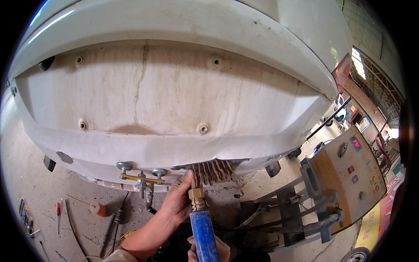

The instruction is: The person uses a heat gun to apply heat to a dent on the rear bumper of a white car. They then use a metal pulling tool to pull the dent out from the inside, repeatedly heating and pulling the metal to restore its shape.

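In front of a white car panel (183, 148), my right hand (221, 249) wraps round the blue handle of a welding gun (203, 233); its fingers are partly hidden. The gun's brass collar points up toward the panel's lower edge. My left hand (178, 194) is closed at the front of the gun, thumb raised beside its copper tip; exactly what the fingertips pinch is hidden. Just right of the tip, a row of coppery metal pieces (214, 171) stands along a bare dark patch of the panel. To the left, a brass bar clamp (142, 178) with round metal pads sits at the lower edge.
A control cabinet (345, 170) with a red display stands at the right, thick dark cables (279, 222) running from it. On the floor at left lie a red screwdriver (58, 214), a brownish round container (99, 209), a bit set (26, 218) and dark cables.
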`<state>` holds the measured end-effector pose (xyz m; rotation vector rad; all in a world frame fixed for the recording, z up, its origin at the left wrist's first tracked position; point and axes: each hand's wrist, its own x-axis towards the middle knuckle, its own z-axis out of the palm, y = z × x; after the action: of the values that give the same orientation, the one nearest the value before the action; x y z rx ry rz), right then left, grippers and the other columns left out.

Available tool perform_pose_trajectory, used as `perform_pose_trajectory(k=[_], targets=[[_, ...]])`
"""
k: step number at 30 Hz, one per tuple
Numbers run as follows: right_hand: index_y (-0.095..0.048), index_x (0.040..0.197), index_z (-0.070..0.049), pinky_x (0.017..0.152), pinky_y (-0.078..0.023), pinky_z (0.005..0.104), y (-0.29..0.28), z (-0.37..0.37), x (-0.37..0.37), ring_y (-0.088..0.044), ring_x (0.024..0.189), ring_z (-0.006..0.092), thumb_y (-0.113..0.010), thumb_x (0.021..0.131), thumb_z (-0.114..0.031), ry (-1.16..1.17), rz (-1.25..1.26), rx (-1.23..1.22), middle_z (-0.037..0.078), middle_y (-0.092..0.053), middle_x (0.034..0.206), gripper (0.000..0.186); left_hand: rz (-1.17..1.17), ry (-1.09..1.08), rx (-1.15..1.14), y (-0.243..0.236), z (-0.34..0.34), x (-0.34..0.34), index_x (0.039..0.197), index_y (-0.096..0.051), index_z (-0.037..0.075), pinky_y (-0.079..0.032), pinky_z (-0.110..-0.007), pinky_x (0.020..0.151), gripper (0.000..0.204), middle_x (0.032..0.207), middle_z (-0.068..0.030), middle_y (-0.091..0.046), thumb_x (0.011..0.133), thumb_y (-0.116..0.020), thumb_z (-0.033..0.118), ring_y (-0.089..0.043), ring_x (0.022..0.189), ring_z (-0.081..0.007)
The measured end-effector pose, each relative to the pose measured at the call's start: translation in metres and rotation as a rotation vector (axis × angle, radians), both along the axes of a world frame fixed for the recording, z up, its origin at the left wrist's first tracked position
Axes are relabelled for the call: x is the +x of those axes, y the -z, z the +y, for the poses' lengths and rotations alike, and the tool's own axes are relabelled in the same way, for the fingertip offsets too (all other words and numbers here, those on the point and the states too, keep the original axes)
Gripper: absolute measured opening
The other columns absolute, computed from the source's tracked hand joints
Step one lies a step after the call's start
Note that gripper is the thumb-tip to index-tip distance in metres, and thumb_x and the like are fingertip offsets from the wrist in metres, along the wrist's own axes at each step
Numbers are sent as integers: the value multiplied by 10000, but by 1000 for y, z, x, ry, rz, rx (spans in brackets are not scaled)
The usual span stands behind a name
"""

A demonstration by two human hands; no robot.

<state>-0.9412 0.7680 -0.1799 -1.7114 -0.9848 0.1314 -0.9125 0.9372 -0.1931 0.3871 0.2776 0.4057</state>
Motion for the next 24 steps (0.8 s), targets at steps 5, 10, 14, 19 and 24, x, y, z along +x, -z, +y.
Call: perform_pose_trajectory(k=[5,10,14,19,24], targets=[[-600,913,-12,576,-493,256,-6,2,-9,-586,614,126,-678,660,-28,31,335,1,52,-607,790,265,-32,11,16,-3,1,-2,923,-559,105,-459,-239,561,265,740,18,-521,893,-582,367,-496,619,-92],[-592,933,-1,585,-493,244,-5,1,-4,-582,631,94,-693,664,-44,-1,112,-30,36,-610,785,291,-18,18,28,-5,0,-1,918,-558,103,-459,-233,562,264,736,14,-520,893,-582,365,-499,622,-90],[-586,947,3,595,-499,246,-10,1,-6,-589,632,98,-695,660,-51,-48,226,-40,41,-613,772,311,-28,24,6,0,4,-2,914,-559,105,-460,-232,565,254,740,13,-524,891,-587,357,-502,625,-91],[-587,945,0,601,-502,253,-8,2,-6,-593,621,111,-698,657,-65,-52,275,-42,45,-614,758,316,-26,33,-6,1,4,0,905,-565,107,-464,-235,572,245,752,12,-536,882,-605,348,-514,643,-93],[-583,925,-4,602,-502,271,-8,3,-4,-597,614,134,-693,655,-70,-81,176,6,46,-609,730,299,-14,42,-21,0,5,-3,902,-574,108,-469,-235,583,251,757,9,-548,870,-621,353,-528,667,-97]])
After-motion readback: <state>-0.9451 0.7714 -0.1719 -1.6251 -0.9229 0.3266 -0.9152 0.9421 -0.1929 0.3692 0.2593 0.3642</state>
